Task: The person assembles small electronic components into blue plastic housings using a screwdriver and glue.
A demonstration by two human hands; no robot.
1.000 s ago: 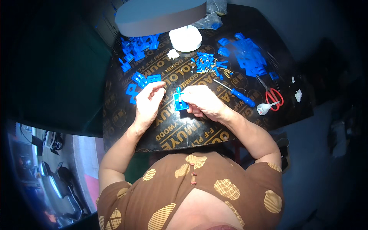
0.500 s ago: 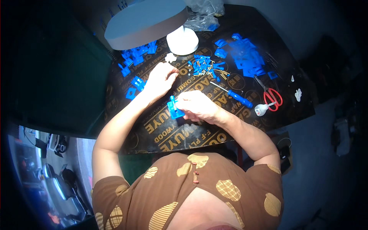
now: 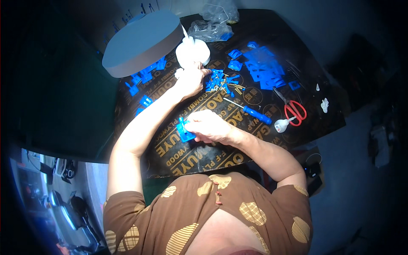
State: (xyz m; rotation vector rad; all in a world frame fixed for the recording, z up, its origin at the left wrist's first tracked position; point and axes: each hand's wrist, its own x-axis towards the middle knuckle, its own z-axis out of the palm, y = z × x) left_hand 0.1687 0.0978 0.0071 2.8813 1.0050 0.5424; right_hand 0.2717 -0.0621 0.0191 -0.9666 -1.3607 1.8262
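Observation:
My right hand (image 3: 211, 126) is closed on a blue plastic part (image 3: 184, 131), a squarish piece with an upright bit, held above the near middle of the table. My left hand (image 3: 192, 81) reaches forward to the left edge of a pile of small blue pieces and brass-coloured pins (image 3: 221, 81). Its fingers are stretched out and apart, and nothing shows in them. Just behind those fingertips stands the white lamp base (image 3: 192, 53). A crumpled white scrap (image 3: 179, 73) lies beside the left hand.
A wide grey lamp head (image 3: 142, 44) overhangs the far left, partly covering more blue parts (image 3: 146, 75). At right lie a blue-handled screwdriver (image 3: 257, 114), red-handled scissors (image 3: 296, 111), a small white bottle (image 3: 281, 126) and a heap of blue pieces (image 3: 264, 68). Clear plastic bags (image 3: 210, 30) sit at the back.
My left hand has moved forward and right to the small-parts pile, its fingers stretching out. My right hand keeps hold of the blue part. The whole view has shifted slightly.

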